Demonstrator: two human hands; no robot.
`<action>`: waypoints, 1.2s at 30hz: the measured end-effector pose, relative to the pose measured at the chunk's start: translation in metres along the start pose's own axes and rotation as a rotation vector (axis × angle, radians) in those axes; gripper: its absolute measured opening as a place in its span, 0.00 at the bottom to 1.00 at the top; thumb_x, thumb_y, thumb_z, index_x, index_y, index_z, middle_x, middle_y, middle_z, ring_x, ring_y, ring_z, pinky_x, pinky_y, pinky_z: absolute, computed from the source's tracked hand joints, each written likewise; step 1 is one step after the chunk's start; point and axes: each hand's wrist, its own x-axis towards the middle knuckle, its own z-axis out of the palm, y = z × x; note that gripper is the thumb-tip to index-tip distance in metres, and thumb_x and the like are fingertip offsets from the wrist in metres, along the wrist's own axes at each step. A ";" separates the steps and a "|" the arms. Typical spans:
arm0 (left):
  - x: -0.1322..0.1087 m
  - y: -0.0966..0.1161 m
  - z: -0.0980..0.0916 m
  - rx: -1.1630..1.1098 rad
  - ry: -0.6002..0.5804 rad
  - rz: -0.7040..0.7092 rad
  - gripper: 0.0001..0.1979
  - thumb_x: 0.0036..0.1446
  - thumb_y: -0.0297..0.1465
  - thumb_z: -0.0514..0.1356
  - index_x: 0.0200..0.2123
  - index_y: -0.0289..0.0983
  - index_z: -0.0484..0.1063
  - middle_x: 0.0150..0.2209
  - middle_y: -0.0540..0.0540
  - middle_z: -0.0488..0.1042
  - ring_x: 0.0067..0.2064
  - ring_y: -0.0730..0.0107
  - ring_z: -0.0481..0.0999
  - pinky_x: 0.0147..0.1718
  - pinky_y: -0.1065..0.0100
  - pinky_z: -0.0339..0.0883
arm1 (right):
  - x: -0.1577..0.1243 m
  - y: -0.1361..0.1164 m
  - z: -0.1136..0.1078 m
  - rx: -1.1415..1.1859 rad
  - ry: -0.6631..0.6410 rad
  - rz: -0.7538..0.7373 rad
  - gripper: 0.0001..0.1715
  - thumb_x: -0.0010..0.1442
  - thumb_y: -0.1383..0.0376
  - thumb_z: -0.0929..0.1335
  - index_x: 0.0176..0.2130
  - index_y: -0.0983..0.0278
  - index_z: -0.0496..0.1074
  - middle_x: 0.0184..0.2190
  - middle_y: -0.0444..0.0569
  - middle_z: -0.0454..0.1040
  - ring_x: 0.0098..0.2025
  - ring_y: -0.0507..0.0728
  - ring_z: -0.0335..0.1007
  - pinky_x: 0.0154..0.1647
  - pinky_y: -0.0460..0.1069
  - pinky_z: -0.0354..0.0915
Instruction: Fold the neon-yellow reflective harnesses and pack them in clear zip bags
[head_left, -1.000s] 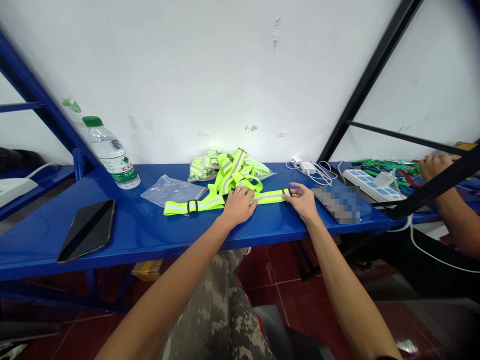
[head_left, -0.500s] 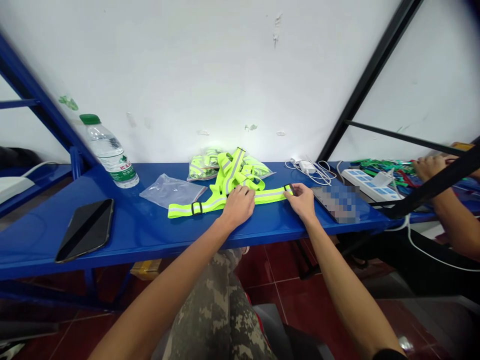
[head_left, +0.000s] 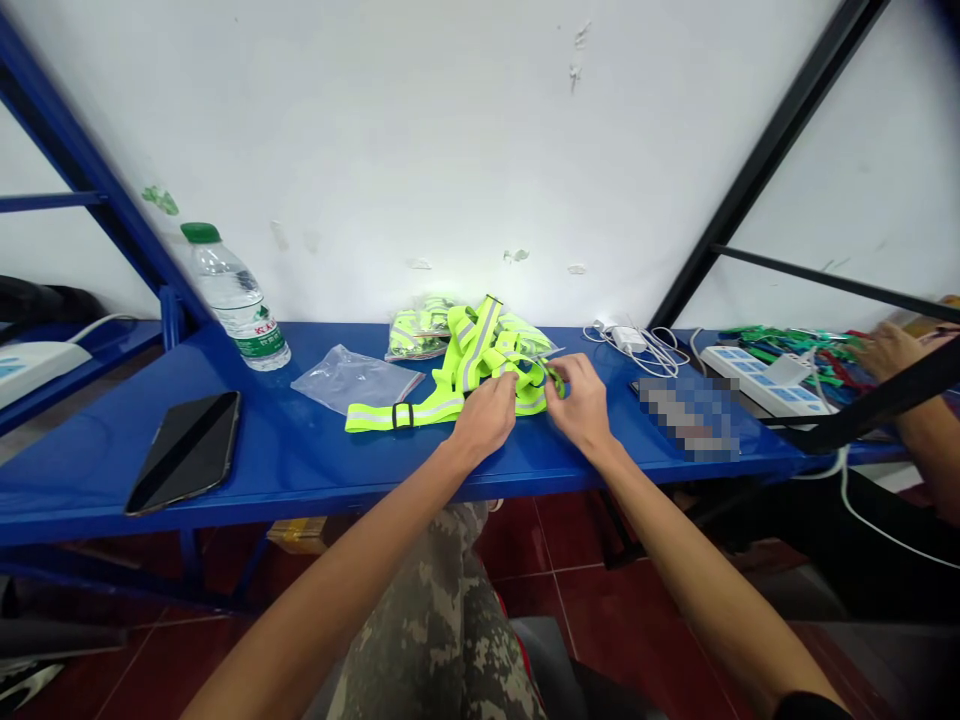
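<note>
A fluorescent yellow-green reflective strap harness [head_left: 474,350] with a grey stripe lies heaped on the blue table. One flat end with a black slider buckle [head_left: 403,415] stretches out to the left. My left hand [head_left: 487,412] is closed on the strap at the front of the heap. My right hand [head_left: 579,400] pinches the other strap end, bent up off the table just to the right of my left hand. Behind the heap are clear bags [head_left: 416,335] of similar yellow-green straps. An opened clear plastic bag [head_left: 352,378] lies flat to the left.
A water bottle [head_left: 244,305] and a black phone [head_left: 185,452] are on the left of the blue table [head_left: 300,455]. At right are a white charger with cable [head_left: 630,340], a blurred-out device [head_left: 686,420] and a power strip [head_left: 757,380]. Another person's hand [head_left: 892,350] works among coloured straps beyond the black frame.
My right hand has moved left toward my left hand, bringing the strap end up and back over the heap. The strap no longer lies stretched out to the right.
</note>
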 end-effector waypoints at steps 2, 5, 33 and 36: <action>-0.002 0.000 -0.006 -0.147 0.099 -0.072 0.18 0.70 0.32 0.41 0.55 0.35 0.63 0.46 0.40 0.77 0.47 0.61 0.76 0.47 0.62 0.66 | 0.002 -0.008 0.005 -0.029 -0.077 -0.116 0.13 0.59 0.73 0.63 0.42 0.64 0.70 0.40 0.55 0.72 0.44 0.61 0.68 0.47 0.55 0.67; -0.004 -0.001 -0.014 -0.273 0.187 -0.140 0.17 0.70 0.36 0.44 0.54 0.36 0.62 0.42 0.42 0.77 0.44 0.62 0.77 0.44 0.63 0.66 | 0.003 -0.018 0.014 -0.063 -0.162 -0.276 0.13 0.61 0.74 0.61 0.41 0.65 0.71 0.40 0.56 0.73 0.44 0.61 0.67 0.46 0.55 0.67; -0.025 -0.013 -0.028 0.199 0.165 -0.353 0.05 0.57 0.29 0.56 0.37 0.40 0.69 0.34 0.45 0.75 0.42 0.58 0.70 0.38 0.62 0.60 | -0.025 -0.012 0.007 -0.072 -0.295 -0.329 0.10 0.61 0.73 0.63 0.38 0.64 0.72 0.41 0.55 0.70 0.41 0.59 0.65 0.42 0.53 0.66; -0.025 -0.011 -0.028 0.209 0.127 -0.336 0.05 0.57 0.30 0.55 0.37 0.40 0.69 0.34 0.45 0.75 0.42 0.57 0.70 0.37 0.62 0.60 | -0.026 -0.013 0.007 -0.119 -0.357 -0.312 0.12 0.62 0.74 0.61 0.35 0.64 0.72 0.39 0.55 0.71 0.40 0.59 0.65 0.40 0.52 0.65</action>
